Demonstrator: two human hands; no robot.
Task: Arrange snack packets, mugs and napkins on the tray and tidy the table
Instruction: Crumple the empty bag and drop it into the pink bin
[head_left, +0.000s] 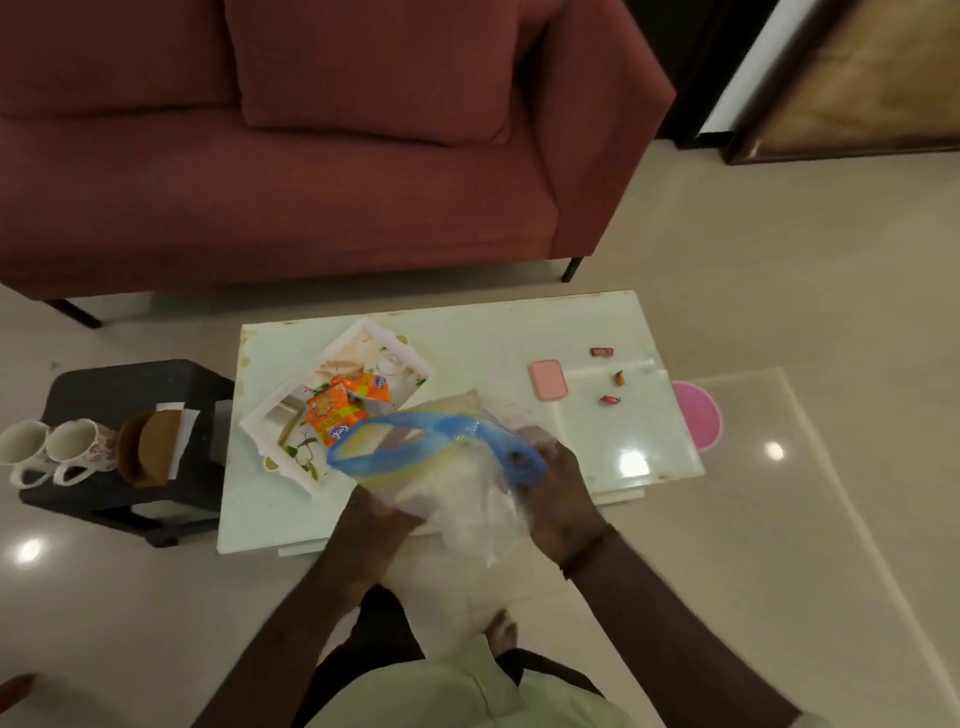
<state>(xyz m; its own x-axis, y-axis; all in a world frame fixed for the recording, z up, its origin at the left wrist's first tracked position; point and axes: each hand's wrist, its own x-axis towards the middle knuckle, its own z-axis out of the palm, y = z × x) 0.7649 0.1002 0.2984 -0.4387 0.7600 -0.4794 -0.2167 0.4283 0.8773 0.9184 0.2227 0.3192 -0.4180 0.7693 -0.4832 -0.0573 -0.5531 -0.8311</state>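
A white floral tray (395, 351) lies tilted on the left half of the white table (493, 325), with two orange snack packets (337, 410) in it. Over the table's front edge I hold a clear plastic bag with blue handles (457, 467). My left hand (376, 525) grips its lower left side and my right hand (553, 499) grips its right side by a blue handle. Two white mugs (49, 447) lie on their sides on a black stool (130, 379) to the left, beside a brown holder with white napkins (156, 447).
A pink flat case (546, 379) and three small red candy wrappers (609, 374) lie on the table's right half. A pink round object (698, 415) shows beyond the right edge. A dark red sofa (311, 182) stands behind the table. My bare foot (501, 631) is below.
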